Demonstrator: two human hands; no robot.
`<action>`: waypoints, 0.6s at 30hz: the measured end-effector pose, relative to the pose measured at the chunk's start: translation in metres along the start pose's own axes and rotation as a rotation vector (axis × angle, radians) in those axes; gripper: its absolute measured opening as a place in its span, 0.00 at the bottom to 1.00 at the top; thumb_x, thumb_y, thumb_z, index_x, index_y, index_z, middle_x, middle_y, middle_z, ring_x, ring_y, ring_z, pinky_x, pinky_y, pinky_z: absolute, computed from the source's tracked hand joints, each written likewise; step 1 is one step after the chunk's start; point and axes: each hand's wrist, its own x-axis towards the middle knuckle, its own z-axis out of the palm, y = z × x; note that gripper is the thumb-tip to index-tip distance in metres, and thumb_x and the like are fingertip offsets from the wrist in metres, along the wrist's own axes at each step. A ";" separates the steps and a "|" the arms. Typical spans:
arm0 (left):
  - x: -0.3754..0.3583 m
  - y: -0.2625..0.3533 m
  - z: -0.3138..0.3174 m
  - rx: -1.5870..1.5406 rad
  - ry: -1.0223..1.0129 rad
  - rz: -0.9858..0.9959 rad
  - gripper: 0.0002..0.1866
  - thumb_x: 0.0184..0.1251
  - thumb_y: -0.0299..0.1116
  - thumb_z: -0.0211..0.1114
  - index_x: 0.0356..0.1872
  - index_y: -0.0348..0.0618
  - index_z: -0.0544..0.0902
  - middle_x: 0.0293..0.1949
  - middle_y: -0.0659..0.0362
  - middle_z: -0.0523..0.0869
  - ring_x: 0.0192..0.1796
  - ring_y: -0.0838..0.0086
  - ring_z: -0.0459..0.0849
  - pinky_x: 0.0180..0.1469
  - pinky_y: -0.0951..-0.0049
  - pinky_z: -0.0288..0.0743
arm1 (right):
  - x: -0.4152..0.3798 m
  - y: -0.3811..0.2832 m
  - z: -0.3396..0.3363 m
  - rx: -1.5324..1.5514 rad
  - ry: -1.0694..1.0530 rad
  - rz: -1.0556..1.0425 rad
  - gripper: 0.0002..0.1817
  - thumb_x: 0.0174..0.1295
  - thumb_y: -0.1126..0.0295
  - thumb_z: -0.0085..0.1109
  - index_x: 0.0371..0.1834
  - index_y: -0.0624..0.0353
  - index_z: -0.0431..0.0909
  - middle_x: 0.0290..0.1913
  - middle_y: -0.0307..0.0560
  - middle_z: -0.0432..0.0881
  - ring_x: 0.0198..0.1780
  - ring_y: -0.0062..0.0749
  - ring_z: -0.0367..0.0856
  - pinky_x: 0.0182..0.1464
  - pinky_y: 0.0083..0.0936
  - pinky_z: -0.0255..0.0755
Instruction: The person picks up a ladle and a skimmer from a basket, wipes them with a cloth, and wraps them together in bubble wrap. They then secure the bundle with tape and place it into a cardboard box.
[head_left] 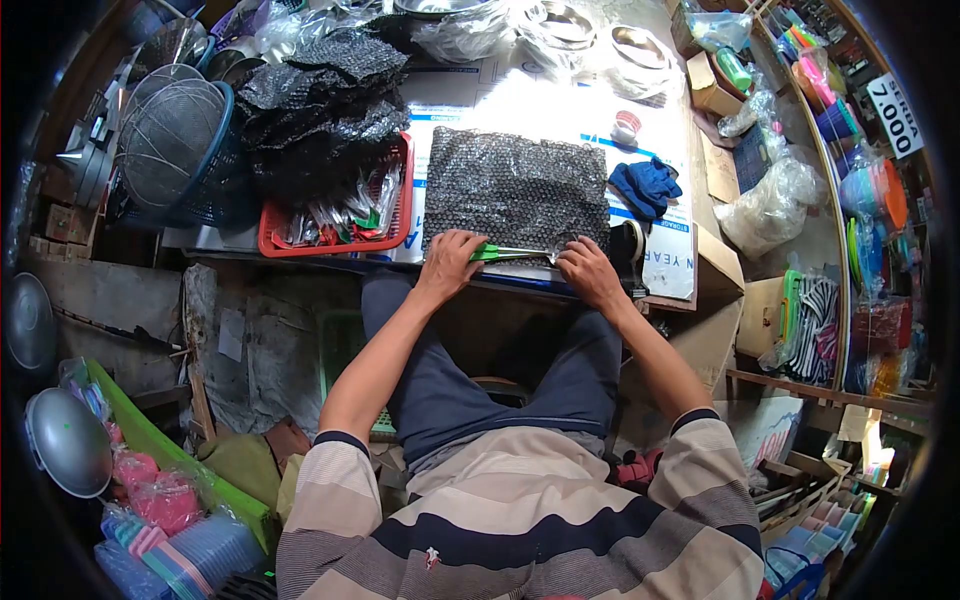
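Observation:
A sheet of black bubble wrap [515, 190] lies flat on the table in front of me. Along its near edge rests a slim utensil with a green handle [486, 253] and a thin metallic length; its exact kind is too small to tell. My left hand [452, 264] is closed around the handle end. At the other end, my right hand [588, 270] has its fingers pinched on the utensil's tip and the wrap's edge. Fingers partly hide both ends. A red basket [408, 190] left of the wrap holds several packaged utensils, some with green parts.
Crumpled black bubble wrap [320, 90] is heaped behind the basket. A blue cloth [646, 188] and a roll of tape [627, 250] lie to the right. Blue basket [215, 170] with strainers stands far left; wrapped metal bowls [640, 50] sit at the back.

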 end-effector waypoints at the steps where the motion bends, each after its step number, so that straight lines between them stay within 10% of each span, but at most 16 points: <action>1: 0.001 0.000 -0.001 -0.003 -0.003 0.004 0.27 0.62 0.28 0.79 0.64 0.49 0.86 0.54 0.56 0.87 0.64 0.57 0.83 0.67 0.54 0.74 | -0.001 -0.001 -0.001 0.001 0.001 0.003 0.08 0.68 0.70 0.60 0.44 0.56 0.88 0.50 0.43 0.90 0.66 0.40 0.83 0.79 0.44 0.70; 18: -0.002 0.006 0.014 0.111 0.053 0.093 0.11 0.67 0.28 0.70 0.50 0.46 0.90 0.55 0.55 0.91 0.59 0.57 0.88 0.67 0.54 0.78 | -0.008 -0.015 -0.003 -0.084 0.066 -0.024 0.08 0.69 0.68 0.59 0.45 0.47 0.87 0.46 0.37 0.85 0.56 0.33 0.82 0.71 0.44 0.70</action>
